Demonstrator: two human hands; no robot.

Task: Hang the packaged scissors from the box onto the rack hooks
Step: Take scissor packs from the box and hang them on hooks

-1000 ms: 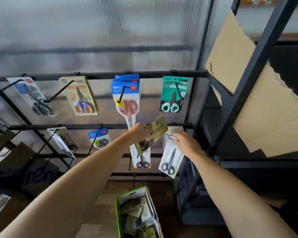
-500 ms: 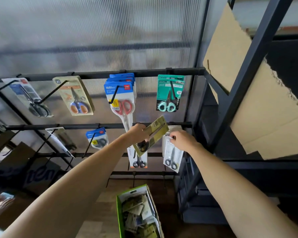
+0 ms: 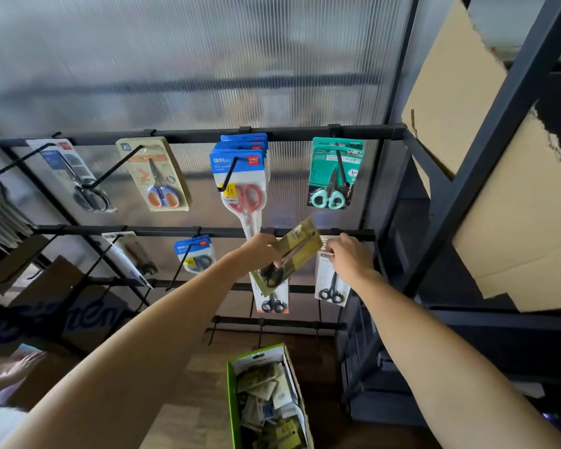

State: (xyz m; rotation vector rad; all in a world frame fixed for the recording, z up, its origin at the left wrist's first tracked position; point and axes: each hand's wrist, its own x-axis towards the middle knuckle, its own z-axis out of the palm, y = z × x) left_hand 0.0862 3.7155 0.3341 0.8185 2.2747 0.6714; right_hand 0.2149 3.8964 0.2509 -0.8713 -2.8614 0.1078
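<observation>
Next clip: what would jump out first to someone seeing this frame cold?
Two bare arms reach up to a black rack hung with carded scissors. The left hand holds an olive scissors pack tilted at the second bar, while the right hand pinches the top of a white scissors pack beside it. Below, a green-edged box holds more packs.

Matt black metal rack (image 3: 188, 135)

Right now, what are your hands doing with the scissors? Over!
Left hand grips olive scissors pack, tilted, unhung. Right hand pinches white pack at the middle rail. Nothing blocking.
</observation>
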